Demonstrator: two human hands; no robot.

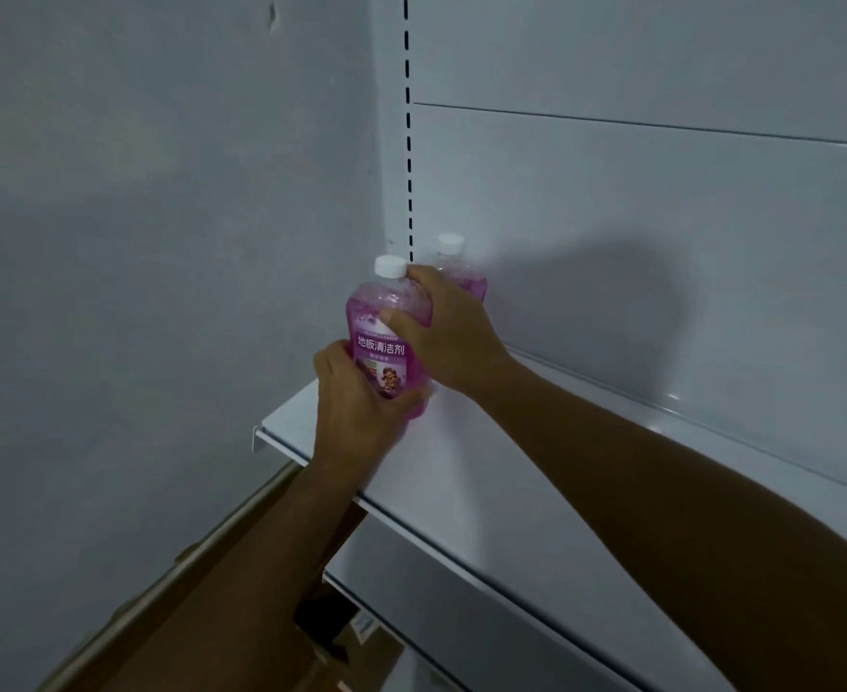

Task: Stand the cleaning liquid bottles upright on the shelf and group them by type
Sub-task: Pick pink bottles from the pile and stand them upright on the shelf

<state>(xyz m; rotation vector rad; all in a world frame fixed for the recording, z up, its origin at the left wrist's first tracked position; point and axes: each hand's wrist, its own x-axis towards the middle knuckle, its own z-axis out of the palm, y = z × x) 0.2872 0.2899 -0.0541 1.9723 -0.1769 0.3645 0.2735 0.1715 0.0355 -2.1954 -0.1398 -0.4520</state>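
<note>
Pink floor cleaner bottle (pixel 379 337) upright on white shelf (pixel 511 472), left hand (pixel 361 397) gripping base, right hand (pixel 443 332) gripping shoulder, second pink bottle (pixel 453 264) just behind.

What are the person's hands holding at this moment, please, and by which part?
Both hands grip the front pink bottle: the left hand curls round its lower body at the label, the right hand round its upper body and shoulder below the white cap.

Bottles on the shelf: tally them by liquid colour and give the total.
Pink liquid, white cap: 2, the front bottle held in both hands and the rear bottle behind it by the back panel.
Other colours: 0 in view.
Total: 2.
</note>
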